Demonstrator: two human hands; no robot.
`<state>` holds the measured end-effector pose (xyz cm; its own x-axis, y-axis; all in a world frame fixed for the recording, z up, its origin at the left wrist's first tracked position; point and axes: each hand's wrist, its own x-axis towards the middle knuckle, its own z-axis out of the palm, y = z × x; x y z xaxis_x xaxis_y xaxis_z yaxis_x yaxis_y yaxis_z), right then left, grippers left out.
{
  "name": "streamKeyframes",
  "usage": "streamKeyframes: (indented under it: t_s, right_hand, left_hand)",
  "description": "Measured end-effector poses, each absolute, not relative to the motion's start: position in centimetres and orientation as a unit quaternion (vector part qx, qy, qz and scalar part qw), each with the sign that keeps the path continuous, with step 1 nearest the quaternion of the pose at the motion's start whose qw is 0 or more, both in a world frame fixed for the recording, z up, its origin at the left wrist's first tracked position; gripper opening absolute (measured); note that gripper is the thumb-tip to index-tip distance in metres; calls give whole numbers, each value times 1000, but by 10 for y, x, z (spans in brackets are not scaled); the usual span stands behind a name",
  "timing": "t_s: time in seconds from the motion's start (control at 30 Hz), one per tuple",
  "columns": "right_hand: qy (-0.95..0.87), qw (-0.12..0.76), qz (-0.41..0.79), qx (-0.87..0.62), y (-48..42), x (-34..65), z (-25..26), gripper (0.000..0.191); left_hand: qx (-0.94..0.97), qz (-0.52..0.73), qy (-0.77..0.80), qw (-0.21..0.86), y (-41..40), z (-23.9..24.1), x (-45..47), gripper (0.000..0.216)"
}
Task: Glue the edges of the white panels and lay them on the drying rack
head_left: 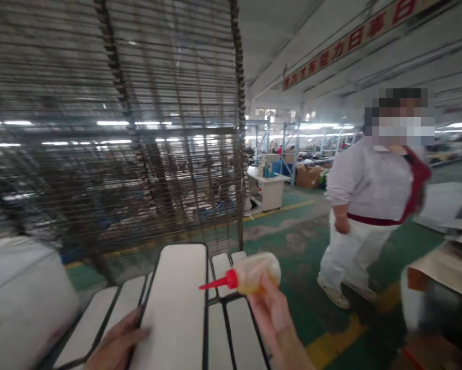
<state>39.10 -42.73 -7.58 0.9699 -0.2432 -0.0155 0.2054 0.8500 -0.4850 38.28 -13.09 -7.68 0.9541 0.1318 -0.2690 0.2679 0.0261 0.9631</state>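
Observation:
In my right hand (271,308) is a translucent squeeze bottle (256,272) with a red pointed nozzle, lying sideways with its tip toward the left. Some yellowish liquid shows inside it. My left hand (118,339) grips the left edge of a long white panel (177,308) with rounded corners and a dark rim, its thumb over the top face. The nozzle tip appears over the panel's right side; whether it touches cannot be made out. Beneath lie several similar white panels (88,321), side by side.
A tall rack of thin metal bars (177,103) rises ahead and to the left. A large white bundle (22,303) stands at left. At right a person in white (369,195) stands on the green floor, near a cluttered table edge (446,267). A white workbench (267,187) is farther back.

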Motion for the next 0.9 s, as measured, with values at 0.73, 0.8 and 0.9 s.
streamKeyframes:
  t_s: [0.73, 0.8, 0.9]
  right_hand:
    - [-36, 861, -252, -439, -477, 364, -55, 61]
    - [-38, 868, -203, -453, -475, 353, -71, 60]
    - [-37, 871, -148, -466, -477, 342, -85, 54]
  left_hand:
    - [616, -153, -34, 772, -186, -16, 361, 43]
    - [618, -135, -27, 774, -188, -13, 365, 42]
    - [622, -120, -28, 773, -190, -10, 371, 42]
